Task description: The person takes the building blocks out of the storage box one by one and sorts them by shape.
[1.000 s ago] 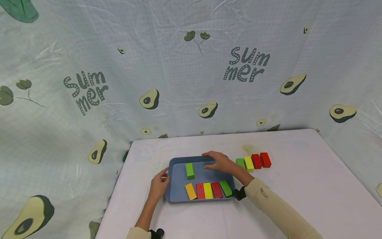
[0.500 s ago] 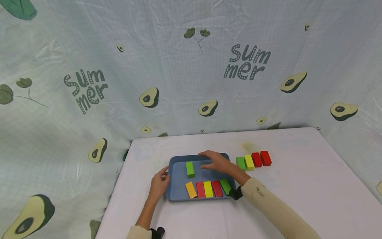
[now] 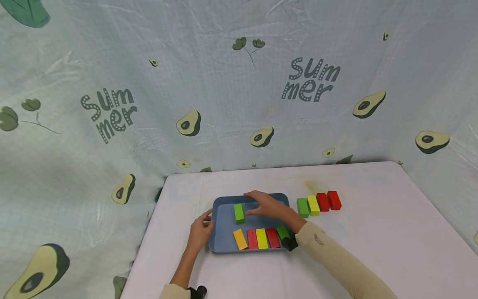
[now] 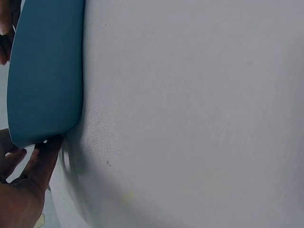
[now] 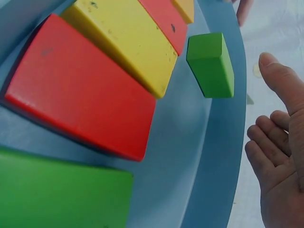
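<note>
My left hand (image 3: 199,232) rests against the left side of a blue-grey tray (image 3: 220,249); in the left wrist view, its fingertips touch the end of the blue tray (image 4: 45,76). My right hand (image 3: 267,207) hovers over the tray's back half, thumb and fingers spread apart with nothing between them. Just left of its fingertips, a green block (image 3: 239,214) stands apart inside the tray. Along the front wall lie an orange block (image 3: 240,239), a red block (image 3: 252,239), a yellow block (image 3: 262,238), another red block (image 3: 273,238) and a green block (image 3: 282,232), partly hidden by the wrist camera.
Right of the tray, a row on the white table (image 3: 366,232) has a green block (image 3: 303,207), a yellow block (image 3: 313,205) and two red blocks (image 3: 334,200). A printed curtain (image 3: 224,83) hangs behind the table.
My right hand has moved left over the tray, towards the lone green block, and its wrist camera now covers part of the front-right green block. The left hand stays at the tray's side.
</note>
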`<state>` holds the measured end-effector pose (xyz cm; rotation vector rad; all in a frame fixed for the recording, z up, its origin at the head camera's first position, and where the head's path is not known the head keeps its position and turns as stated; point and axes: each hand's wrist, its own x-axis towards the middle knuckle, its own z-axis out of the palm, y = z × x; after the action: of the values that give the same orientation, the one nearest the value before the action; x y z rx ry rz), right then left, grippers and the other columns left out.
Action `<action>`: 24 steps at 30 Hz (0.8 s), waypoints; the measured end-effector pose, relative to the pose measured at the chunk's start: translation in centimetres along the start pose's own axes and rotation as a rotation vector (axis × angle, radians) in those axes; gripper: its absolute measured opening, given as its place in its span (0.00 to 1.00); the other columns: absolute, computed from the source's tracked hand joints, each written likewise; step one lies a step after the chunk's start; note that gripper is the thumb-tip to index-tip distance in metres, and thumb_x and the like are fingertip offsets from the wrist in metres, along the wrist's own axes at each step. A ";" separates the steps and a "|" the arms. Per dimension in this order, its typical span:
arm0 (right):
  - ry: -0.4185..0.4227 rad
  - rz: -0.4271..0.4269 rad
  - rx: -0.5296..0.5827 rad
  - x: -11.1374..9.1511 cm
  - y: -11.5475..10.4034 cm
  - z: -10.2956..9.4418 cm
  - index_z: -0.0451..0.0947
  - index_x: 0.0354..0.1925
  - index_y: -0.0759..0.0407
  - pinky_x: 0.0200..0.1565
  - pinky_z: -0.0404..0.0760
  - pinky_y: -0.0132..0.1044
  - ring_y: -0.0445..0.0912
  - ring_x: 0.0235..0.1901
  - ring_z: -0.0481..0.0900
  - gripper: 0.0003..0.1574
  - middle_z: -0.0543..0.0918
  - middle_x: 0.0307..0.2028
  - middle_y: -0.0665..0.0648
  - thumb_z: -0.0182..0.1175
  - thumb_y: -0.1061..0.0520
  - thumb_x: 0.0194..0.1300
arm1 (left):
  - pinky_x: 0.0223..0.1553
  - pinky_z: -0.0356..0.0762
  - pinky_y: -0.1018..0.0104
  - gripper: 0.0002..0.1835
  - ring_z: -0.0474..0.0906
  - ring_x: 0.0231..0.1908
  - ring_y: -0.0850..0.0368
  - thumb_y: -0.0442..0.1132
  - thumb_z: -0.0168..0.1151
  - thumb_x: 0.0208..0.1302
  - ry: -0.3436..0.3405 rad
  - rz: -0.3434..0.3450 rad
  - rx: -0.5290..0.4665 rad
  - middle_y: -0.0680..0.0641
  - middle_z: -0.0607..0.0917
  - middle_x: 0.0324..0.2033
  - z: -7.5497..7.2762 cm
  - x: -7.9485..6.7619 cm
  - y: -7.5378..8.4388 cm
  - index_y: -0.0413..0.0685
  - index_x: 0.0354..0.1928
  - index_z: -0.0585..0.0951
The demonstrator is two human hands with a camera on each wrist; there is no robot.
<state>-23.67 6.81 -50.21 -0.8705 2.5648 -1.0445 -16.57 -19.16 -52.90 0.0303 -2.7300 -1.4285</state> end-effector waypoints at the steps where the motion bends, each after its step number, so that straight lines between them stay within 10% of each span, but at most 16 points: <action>1: 0.000 0.000 0.001 0.1 -0.2 0.0 0.64 0.65 0.61 0.58 0.67 0.45 0.50 0.60 0.67 0.44 0.70 0.61 0.58 0.68 0.48 0.56 | 0.35 0.76 0.59 0.24 0.80 0.37 0.49 0.26 0.55 0.60 0.000 0.000 -0.002 0.39 0.80 0.39 0.0 0.0 0.0 0.35 0.60 0.73; 24: -0.059 0.049 -0.093 1.7 -0.8 1.2 0.65 0.65 0.63 0.58 0.66 0.43 0.50 0.59 0.67 0.45 0.70 0.61 0.59 0.69 0.47 0.55 | 0.35 0.77 0.58 0.23 0.81 0.37 0.48 0.26 0.55 0.61 0.002 0.015 0.016 0.38 0.80 0.39 0.0 -0.1 0.0 0.35 0.60 0.73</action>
<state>-24.21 4.67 -50.49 -0.8432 2.5891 -0.8792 -16.44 -19.09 -52.89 0.0118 -2.7336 -1.4022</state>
